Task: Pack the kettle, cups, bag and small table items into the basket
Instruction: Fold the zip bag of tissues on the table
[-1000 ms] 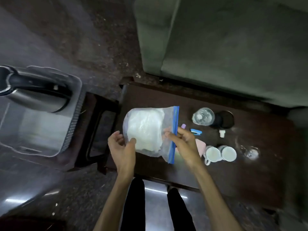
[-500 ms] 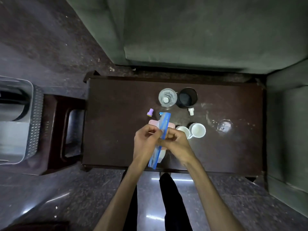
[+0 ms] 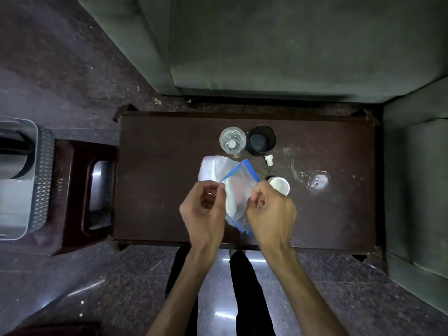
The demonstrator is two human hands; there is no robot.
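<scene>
Pinching the blue zip strip of the bag (image 3: 236, 190) from either side, the left hand (image 3: 204, 209) and the right hand (image 3: 270, 212) hold its mouth pulled apart above the front-middle part of the table (image 3: 157, 190), fingers curled closed on the plastic; the grip looks meant to keep the opening wide, either to drop something in or to line the strip up for sealing (which of the two cannot be told). The bag is clear, with something white bunched in its far end, and it hangs tilted, the closed end reaching toward the middle of the table. Just beyond the right hand's knuckles stands a white cup (image 3: 279, 186), partly hidden by the hand; whether a second cup sits behind it cannot be seen. Farther back, near the table's rear edge, a clear glass (image 3: 232, 141) and a dark cup (image 3: 261, 141) stand side by side, with a small white cap (image 3: 268, 160) just in front of the dark one. Well apart from all this, off the table's left edge, the basket (image 3: 44, 178) rests on a low stool (image 3: 72, 195), and the kettle (image 3: 14, 156) already sits inside it. Judging by this, packing is only begun: the bag and cups are yet to go over.
</scene>
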